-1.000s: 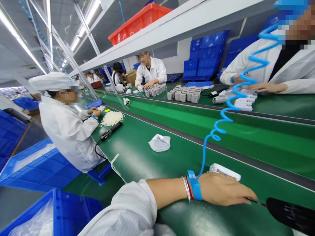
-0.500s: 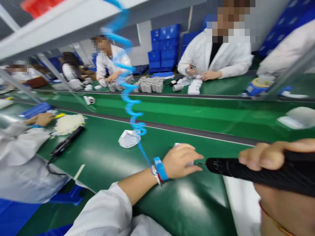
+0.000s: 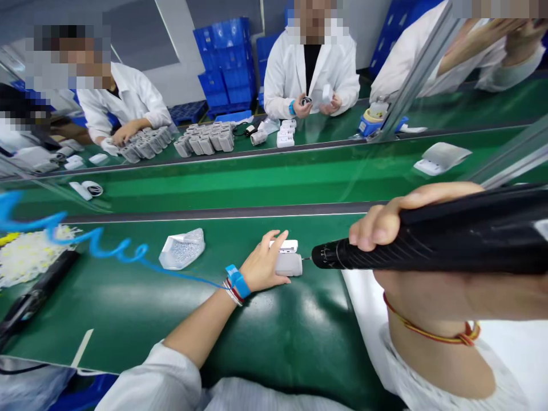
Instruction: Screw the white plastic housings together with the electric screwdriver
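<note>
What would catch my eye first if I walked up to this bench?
Front right, the right hand grips a thick black electric screwdriver, its tip against a small white part that the left hand steadies on the green bench. A blue coiled cord trails left from the wrist.

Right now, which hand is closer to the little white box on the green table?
Left. The left hand rests on the little white box, holding it down. The right hand sits off to its right, gripping the black screwdriver, whose tip meets the box.
</note>
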Tool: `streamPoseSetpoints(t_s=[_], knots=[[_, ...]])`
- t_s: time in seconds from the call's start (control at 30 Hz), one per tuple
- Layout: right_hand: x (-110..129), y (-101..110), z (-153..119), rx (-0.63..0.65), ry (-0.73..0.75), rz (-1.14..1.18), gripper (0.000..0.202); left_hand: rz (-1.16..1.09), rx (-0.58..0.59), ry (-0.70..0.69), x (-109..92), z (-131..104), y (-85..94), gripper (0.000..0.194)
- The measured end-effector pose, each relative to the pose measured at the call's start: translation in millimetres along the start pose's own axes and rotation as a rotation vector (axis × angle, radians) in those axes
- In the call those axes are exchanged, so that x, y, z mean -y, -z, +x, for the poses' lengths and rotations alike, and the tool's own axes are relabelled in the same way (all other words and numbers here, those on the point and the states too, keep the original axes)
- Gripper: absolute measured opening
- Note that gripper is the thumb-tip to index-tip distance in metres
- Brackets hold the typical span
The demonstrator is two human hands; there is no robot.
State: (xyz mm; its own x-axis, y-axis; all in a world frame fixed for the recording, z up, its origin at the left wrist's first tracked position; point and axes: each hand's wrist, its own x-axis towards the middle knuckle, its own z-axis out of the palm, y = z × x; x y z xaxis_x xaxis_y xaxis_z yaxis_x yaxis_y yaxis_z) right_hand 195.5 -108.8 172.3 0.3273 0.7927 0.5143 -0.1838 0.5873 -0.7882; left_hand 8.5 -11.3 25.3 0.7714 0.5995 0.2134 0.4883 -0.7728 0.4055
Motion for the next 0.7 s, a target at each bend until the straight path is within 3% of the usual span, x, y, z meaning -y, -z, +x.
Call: streamPoseSetpoints(t_s=[0.1, 0.3, 0.47, 0.7], knots=[[-4, -5, 2, -0.095, 0.071, 0.016, 0.057, 0.002, 0.013, -0.007, -6, 0, -1.9, 0.116], [-16, -7, 0, -0.094, -0.001, 0.014, 0.057, 0.083, -0.012, -0.045, -21, -2, -1.6, 0.086], [-26, -10, 0, -0.036, -0.027, -0.022, 0.056, 0.161, -0.083, -0.102, -28, -3, 3.2, 0.070], [-42, -13, -1, 0.030, -0.018, -0.040, 0.057, 0.226, -0.099, -0.143, -25, -2, 3.8, 0.065]])
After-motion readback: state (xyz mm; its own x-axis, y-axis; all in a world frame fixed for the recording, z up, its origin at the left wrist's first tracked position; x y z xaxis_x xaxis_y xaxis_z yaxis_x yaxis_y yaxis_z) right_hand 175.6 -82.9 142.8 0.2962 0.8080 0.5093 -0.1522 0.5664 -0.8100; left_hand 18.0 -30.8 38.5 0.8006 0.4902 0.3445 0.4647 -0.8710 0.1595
